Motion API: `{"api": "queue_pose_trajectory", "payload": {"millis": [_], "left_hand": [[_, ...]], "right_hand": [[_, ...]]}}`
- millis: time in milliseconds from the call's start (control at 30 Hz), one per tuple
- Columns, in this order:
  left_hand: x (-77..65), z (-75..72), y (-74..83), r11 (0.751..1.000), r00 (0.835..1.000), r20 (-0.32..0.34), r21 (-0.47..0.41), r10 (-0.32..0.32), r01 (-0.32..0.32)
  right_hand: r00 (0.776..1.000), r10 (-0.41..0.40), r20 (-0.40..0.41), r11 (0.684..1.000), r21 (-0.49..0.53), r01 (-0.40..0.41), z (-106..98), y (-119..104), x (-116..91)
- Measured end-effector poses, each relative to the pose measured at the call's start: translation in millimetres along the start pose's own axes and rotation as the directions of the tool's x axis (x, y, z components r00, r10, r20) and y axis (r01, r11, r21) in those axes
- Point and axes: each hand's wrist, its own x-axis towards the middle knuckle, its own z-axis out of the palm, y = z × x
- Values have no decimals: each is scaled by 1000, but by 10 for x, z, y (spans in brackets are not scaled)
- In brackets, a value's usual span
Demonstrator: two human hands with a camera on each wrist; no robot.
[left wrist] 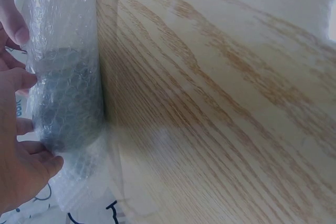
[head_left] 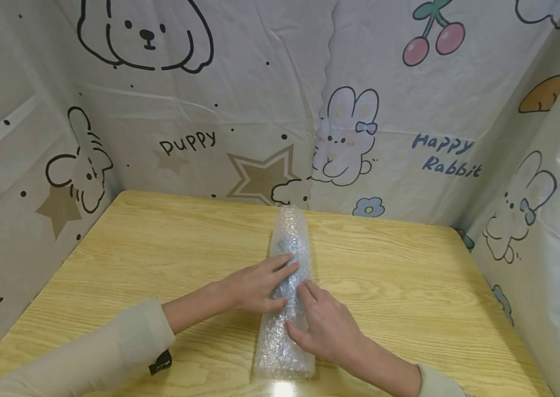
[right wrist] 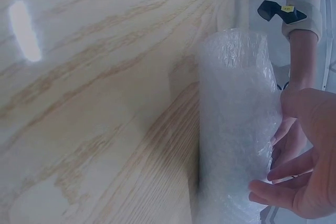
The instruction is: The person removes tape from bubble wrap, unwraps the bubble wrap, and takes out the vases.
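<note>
A long bundle rolled in clear bubble wrap (head_left: 285, 344) lies lengthwise on the wooden table, pointing away from me. Through the wrap in the left wrist view, a dark, rounded object (left wrist: 71, 103) shows in the middle of the roll; its kind is blurred by the bubbles. My left hand (head_left: 255, 286) rests on the bundle from the left, fingers spread across its top. Nearer to me, my right hand (head_left: 329, 325) touches it from the right, with fingertips and thumb on the wrap. At the near end, the wrap (right wrist: 239, 48) sticks out loose and hollow.
The yellow wood-grain table (head_left: 409, 292) extends to both sides of the bundle. A printed cloth (head_left: 240, 110) with cartoon animals hangs behind the table and along its sides. Below the left sleeve (head_left: 96, 347) shows a small black strap piece (head_left: 161, 363).
</note>
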Motion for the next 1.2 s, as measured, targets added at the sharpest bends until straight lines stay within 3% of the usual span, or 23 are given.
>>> {"api": "queue_pose_trajectory", "payload": {"millis": [500, 867, 1200], "left_hand": [[6, 20, -7, 999, 998, -46, 9, 33, -33], [8, 21, -2, 999, 999, -31, 19, 36, -35], [13, 31, -9, 999, 998, -35, 29, 43, -42]], "right_hand": [[977, -124, -174, 992, -60, 115, 53, -58, -3], [967, -153, -204, 987, -81, 139, 80, -72, 11], [938, -232, -259, 967, -166, 194, 85, -110, 36]]}}
